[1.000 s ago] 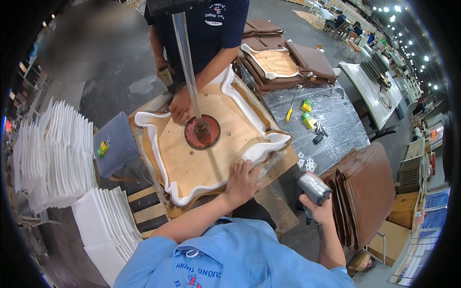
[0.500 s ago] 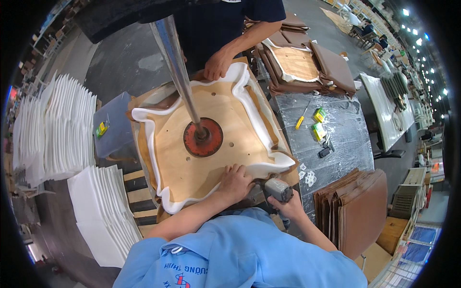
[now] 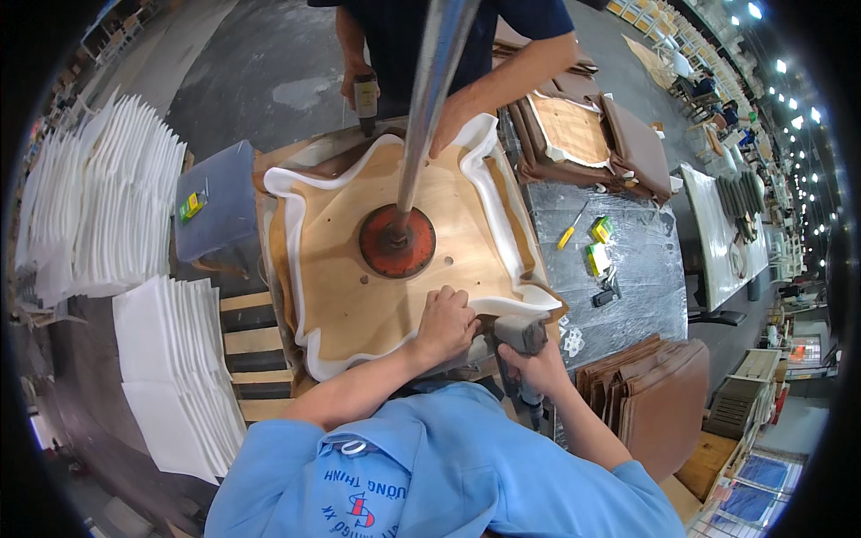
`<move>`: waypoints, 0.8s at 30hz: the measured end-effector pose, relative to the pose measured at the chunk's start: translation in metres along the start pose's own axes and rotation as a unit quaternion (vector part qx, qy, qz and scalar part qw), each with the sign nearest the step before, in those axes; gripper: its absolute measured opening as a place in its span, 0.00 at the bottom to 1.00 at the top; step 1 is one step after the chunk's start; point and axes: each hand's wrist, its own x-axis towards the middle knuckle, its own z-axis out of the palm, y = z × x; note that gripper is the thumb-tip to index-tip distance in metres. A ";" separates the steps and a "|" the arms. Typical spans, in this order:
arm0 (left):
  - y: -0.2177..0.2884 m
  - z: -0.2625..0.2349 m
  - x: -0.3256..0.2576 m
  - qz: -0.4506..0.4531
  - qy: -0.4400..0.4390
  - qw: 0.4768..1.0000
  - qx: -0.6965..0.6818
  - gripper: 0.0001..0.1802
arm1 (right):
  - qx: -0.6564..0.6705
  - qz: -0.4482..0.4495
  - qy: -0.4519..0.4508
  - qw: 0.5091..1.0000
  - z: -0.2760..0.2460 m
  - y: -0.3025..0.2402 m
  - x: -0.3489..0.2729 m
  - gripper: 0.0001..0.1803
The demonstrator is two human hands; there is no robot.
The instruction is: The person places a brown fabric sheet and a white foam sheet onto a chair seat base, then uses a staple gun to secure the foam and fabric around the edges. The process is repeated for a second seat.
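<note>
A plywood seat panel (image 3: 341, 269) lies with white foam padding (image 3: 296, 269) turned up round its rim and brown cover material (image 3: 281, 242) outside that. A red round pad (image 3: 386, 255) on a metal rod (image 3: 423, 117) presses on its middle. My left hand (image 3: 448, 325) is closed over the panel's near edge, fingers curled on the foam and cover there. My right hand (image 3: 541, 368) grips a grey staple gun (image 3: 520, 334), whose nose is at the near right edge; the contact point is hidden.
Across the panel, a co-worker holds another staple gun (image 3: 365, 99) at the far edge. On the wrapped table (image 3: 641, 269) at right lie a yellow screwdriver (image 3: 568, 235) and small boxes (image 3: 599, 258). Brown covers (image 3: 659, 403) and white foam sheets (image 3: 170, 377) are stacked either side.
My view has shifted, so the panel and rod look different in place. The co-worker's staple gun now shows at the far edge. My hands stay at the near edge, the staple gun still in my right.
</note>
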 end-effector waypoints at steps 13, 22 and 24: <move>-0.008 0.001 -0.006 -0.025 -0.014 1.000 0.011 0.14 | -0.137 0.041 -0.003 0.990 0.008 -0.045 0.036 0.20; -0.003 0.004 -0.014 -0.097 0.024 0.995 -0.029 0.10 | -0.153 0.000 0.004 0.988 0.014 -0.049 0.033 0.19; -0.005 0.008 -0.013 -0.094 0.048 0.994 -0.034 0.09 | -0.128 -0.018 0.005 0.992 0.013 -0.044 0.030 0.18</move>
